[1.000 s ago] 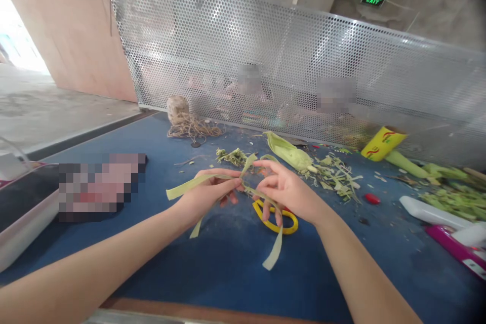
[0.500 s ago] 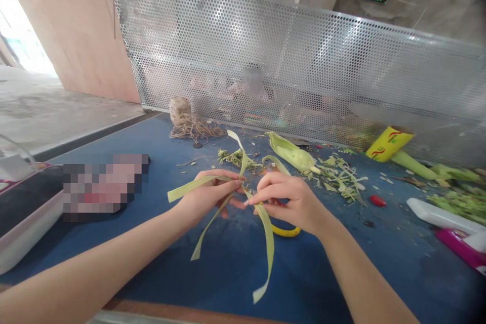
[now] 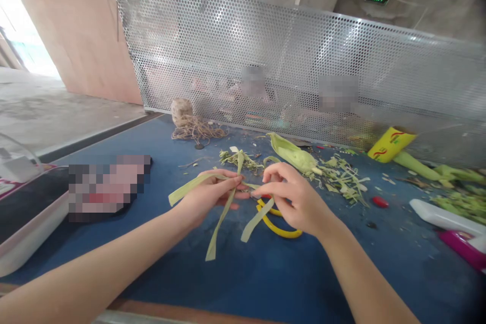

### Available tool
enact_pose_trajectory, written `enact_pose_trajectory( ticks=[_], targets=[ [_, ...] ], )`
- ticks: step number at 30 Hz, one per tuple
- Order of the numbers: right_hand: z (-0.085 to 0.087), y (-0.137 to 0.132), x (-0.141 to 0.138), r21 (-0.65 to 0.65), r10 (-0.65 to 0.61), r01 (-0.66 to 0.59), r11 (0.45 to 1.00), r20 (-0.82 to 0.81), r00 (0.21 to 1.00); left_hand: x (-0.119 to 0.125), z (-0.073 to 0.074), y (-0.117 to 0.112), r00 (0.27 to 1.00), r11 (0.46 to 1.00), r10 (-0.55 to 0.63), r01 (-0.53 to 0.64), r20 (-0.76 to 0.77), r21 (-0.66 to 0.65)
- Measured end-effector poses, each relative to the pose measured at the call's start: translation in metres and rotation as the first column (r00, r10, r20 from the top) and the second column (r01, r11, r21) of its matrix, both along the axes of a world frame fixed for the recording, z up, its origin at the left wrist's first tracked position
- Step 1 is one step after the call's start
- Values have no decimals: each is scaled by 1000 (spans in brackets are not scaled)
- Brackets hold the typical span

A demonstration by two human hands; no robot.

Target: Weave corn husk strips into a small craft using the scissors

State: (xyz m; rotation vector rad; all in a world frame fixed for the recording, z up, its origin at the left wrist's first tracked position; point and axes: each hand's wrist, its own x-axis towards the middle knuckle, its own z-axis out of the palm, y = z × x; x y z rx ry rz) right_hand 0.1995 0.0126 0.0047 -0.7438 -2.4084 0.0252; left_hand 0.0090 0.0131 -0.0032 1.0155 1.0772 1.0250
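My left hand [image 3: 207,195] pinches pale green corn husk strips [image 3: 189,189] where they cross at the thumb and fingertips. One flat end lies over the back of this hand, another hangs below it, and a third points up. Close on the right, the bent fingers of my right hand [image 3: 301,202] grip another strip [image 3: 258,220], whose loose end droops down to the left. Its fingertips nearly meet those of the left hand. Under the right hand lie yellow loop handles [image 3: 283,230], apparently of scissors; the rest is hidden.
An ear in green husk [image 3: 294,154] and husk scraps [image 3: 343,179] lie beyond my hands. Tangled twine [image 3: 199,130] is near the perforated metal screen [image 3: 228,35]. A yellow tube [image 3: 391,145] and white-and-purple device [image 3: 455,248] are right; a blurred dark-edged object [image 3: 110,187] is left.
My right fingers have shifted slightly and their strip now bends lower left instead of hanging long. The upright strip looks shorter. More of the yellow handles shows.
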Motion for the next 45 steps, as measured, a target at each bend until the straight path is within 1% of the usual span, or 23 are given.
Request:
enact_pose_trajectory(
  ticks=[2, 3, 5, 6, 9, 10, 12, 15, 18, 21, 22, 24, 26, 28, 30, 32, 33, 34, 36, 38, 42, 43, 45],
  targets=[
    [-5, -5, -9, 216, -40, 30, 976, 44, 998, 0, -1, 0, 999, 1000, 7, -7, 45, -4],
    [-8, -8, -14, 287, -47, 17, 958, 96, 994, 1, -2, 0, 998, 1000, 8, -8, 64, -7],
    [-11, -14, -22, 368, -27, -52, 928, 206, 978, 1, -3, 0, 996, 1000, 17, -16, 87, -14],
    [-12, -17, -24, 372, -26, -73, 925, 255, 967, 1, -3, 0, 995, 1000, 24, -23, 92, -20],
    [-11, -22, -25, 293, 8, -112, 949, 334, 942, 2, -3, 0, 995, 998, 47, -43, 87, -40],
    [-11, -22, -24, 291, -5, -98, 952, 335, 942, 2, -3, 0, 995, 998, 50, -46, 90, -51],
    [-12, -21, -24, 359, -92, -24, 933, 304, 948, 2, -2, 1, 993, 997, 53, -46, 101, -69],
    [-15, -19, -27, 514, -227, 80, 854, 231, 946, 2, -3, 2, 993, 996, 52, -44, 106, -78],
    [-18, -20, -31, 593, -239, 93, 800, 173, 956, 2, -4, 2, 993, 997, 34, -26, 113, -72],
    [-22, -23, -34, 611, -215, 106, 785, 108, 971, 3, -6, 1, 990, 997, 19, -9, 139, -75],
    [-23, -24, -36, 587, -212, 124, 800, 83, 974, 3, -7, 1, 989, 997, 7, 4, 146, -78],
    [-24, -23, -38, 457, -206, 184, 870, -2, 979, 3, -9, 0, 989, 997, -15, 26, 148, -71],
    [-25, -20, -39, 226, -216, 246, 942, -149, 965, 3, -10, -1, 993, 999, -10, 14, 119, -35],
    [-25, -13, -38, -25, -262, 269, 963, -323, 909, 3, -8, -2, 997, 1000, 11, -13, 79, 20],
    [-25, -5, -36, -262, -354, 259, 930, -443, 824, 4, -7, -3, 999, 998, 18, -20, 42, 66],
    [-26, 2, -33, -509, -469, 200, 837, -481, 741, 5, -5, -4, 1000, 995, 7, -8, 15, 100],
    [-27, 4, -32, -603, -491, 129, 787, -487, 722, 5, -5, -4, 1000, 993, 4, -4, 3, 116],
    [-27, 5, -32, -661, -494, 52, 749, -505, 708, 5, -4, -4, 1000, 991, -1, 2, -8, 131],
    [-26, 5, -33, -725, -482, -70, 685, -524, 703, 5, -4, -4, 1000, 988, -10, 13, -23, 151],
    [-25, 3, -34, -748, -475, -111, 655, -522, 708, 4, -4, -4, 999, 988, -21, 26, -35, 150],
    [-20, 3, -32, -772, -467, -79, 631, -459, 756, 3, -2, -3, 998, 992, -32, 38, -49, 118],
    [-19, 4, -30, -788, -456, -69, 612, -423, 783, 3, -1, -3, 998, 993, -30, 36, -51, 113],
    [-17, 6, -23, -836, -418, -42, 547, -317, 852, 2, -1, -2, 998, 994, -17, 23, -54, 104]
  ],
)
